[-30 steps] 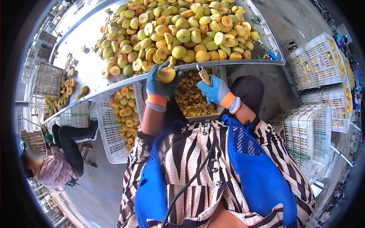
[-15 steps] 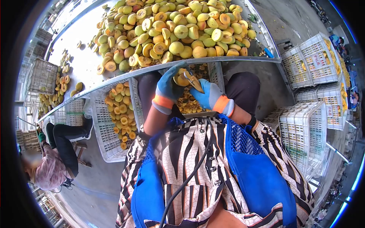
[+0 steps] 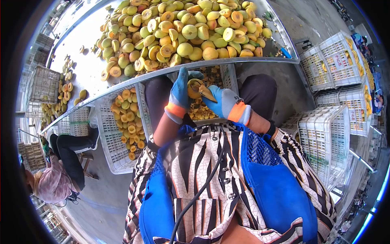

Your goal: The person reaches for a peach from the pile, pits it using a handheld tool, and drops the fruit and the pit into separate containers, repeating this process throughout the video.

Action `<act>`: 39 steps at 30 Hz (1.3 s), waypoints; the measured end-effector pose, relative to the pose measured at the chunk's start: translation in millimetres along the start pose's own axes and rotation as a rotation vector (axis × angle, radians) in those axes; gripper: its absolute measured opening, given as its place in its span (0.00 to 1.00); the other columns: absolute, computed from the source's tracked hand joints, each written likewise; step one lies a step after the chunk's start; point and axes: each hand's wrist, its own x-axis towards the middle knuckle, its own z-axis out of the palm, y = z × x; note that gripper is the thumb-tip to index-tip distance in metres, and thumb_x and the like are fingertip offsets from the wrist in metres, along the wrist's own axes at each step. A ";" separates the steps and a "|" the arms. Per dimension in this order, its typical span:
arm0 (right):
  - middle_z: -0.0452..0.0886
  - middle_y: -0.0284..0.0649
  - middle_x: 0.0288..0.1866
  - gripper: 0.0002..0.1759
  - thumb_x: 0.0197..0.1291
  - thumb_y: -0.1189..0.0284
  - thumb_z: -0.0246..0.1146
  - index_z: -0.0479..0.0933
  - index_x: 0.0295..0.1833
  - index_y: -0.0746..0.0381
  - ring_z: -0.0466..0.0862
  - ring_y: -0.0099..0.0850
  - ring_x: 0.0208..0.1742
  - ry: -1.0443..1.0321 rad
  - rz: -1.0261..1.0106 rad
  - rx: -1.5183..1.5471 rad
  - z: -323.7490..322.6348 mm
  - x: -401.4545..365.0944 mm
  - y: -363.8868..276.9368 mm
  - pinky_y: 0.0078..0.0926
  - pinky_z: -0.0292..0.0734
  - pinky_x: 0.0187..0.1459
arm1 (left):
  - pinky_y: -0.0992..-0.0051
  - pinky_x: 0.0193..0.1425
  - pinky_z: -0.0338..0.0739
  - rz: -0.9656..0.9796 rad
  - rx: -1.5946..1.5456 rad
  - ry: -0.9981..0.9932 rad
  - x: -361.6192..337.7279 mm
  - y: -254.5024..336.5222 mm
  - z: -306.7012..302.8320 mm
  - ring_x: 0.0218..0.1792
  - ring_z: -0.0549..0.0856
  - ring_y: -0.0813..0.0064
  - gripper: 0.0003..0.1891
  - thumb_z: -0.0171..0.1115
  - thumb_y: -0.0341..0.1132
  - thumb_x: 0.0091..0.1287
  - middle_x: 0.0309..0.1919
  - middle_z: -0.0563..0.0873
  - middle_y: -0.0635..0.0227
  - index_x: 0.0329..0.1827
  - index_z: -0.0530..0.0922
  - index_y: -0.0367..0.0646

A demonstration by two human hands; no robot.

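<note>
My left hand point(image 3: 179, 92), in a blue and grey glove with an orange cuff, is closed around a yellow fruit half point(image 3: 194, 88) just below the table's front edge. My right hand point(image 3: 222, 101), gloved alike, grips a tan-coloured tool point(image 3: 207, 93) whose tip touches the fruit. The fruit's cut face is turned up toward the camera. Below both hands, between my knees, lies a crate with cut fruit pieces point(image 3: 198, 110). A heap of halved yellow-green fruit point(image 3: 189, 31) covers much of the metal table point(image 3: 162, 72).
A white crate of fruit halves point(image 3: 129, 118) stands left of my knees. White crates point(image 3: 334, 65) are stacked at the right, with another crate point(image 3: 325, 132) nearer. A seated person point(image 3: 57, 179) is at the left. A blue-handled object point(image 3: 286, 53) lies at the table's right corner.
My left hand's fingers have shifted and the fruit half now shows its cut face more. The tool has turned slightly against it. The whole view has moved a little.
</note>
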 end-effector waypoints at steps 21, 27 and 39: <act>0.81 0.58 0.32 0.18 0.57 0.64 0.63 0.72 0.46 0.66 0.82 0.56 0.36 -0.139 -0.041 -0.127 36.9 -12.7 45.2 0.48 0.77 0.38 | 0.77 0.42 0.78 -0.452 0.066 0.151 3.8 -20.1 11.7 0.29 0.83 0.74 0.38 0.39 0.64 0.71 0.25 0.85 0.63 0.27 0.82 0.36; 0.81 0.59 0.35 0.19 0.57 0.62 0.63 0.74 0.46 0.65 0.82 0.56 0.38 -0.071 0.167 0.115 44.5 -1.2 40.2 0.47 0.77 0.39 | 0.76 0.46 0.77 -0.120 -0.075 0.297 6.6 -15.3 22.7 0.32 0.83 0.73 0.36 0.38 0.60 0.73 0.27 0.86 0.64 0.34 0.83 0.35; 0.80 0.43 0.24 0.15 0.60 0.66 0.58 0.74 0.47 0.65 0.81 0.35 0.19 -0.391 0.510 0.730 20.9 10.1 3.6 0.33 0.76 0.20 | 0.75 0.43 0.78 -0.106 -0.190 0.175 24.1 -9.0 14.0 0.33 0.83 0.71 0.36 0.41 0.61 0.72 0.27 0.85 0.63 0.32 0.83 0.35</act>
